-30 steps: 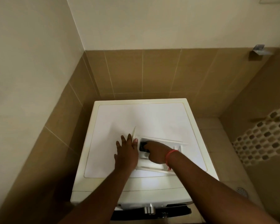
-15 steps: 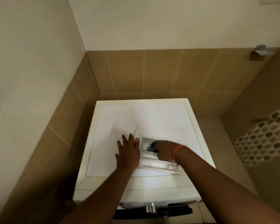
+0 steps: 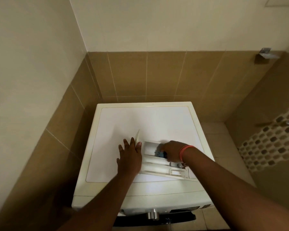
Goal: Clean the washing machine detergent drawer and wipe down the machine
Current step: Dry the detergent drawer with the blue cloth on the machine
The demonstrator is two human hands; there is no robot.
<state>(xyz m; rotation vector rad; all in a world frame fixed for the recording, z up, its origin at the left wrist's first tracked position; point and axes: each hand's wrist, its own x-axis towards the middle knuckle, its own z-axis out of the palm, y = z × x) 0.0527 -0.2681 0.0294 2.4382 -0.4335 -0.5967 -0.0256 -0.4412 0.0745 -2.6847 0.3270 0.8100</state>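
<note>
Detergent drawer (image 3: pixel 158 165) lies flat on top of white washing machine (image 3: pixel 123 120), set in a tiled corner. Left hand (image 3: pixel 129 157) rests flat, fingers straight, against the drawer's left end; right hand (image 3: pixel 171 150) grips a blue cloth (image 3: pixel 159 153) inside a drawer compartment. Orange bracelet (image 3: pixel 184 151) on right wrist.

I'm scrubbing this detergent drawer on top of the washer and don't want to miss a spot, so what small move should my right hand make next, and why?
Probably draw the blue cloth toward you into the near slots. Your right hand grips it in the far compartment of the detergent drawer, while the narrow channels nearer you lie uncovered. Your left hand rests flat at the drawer's left end, steadying it.
</note>
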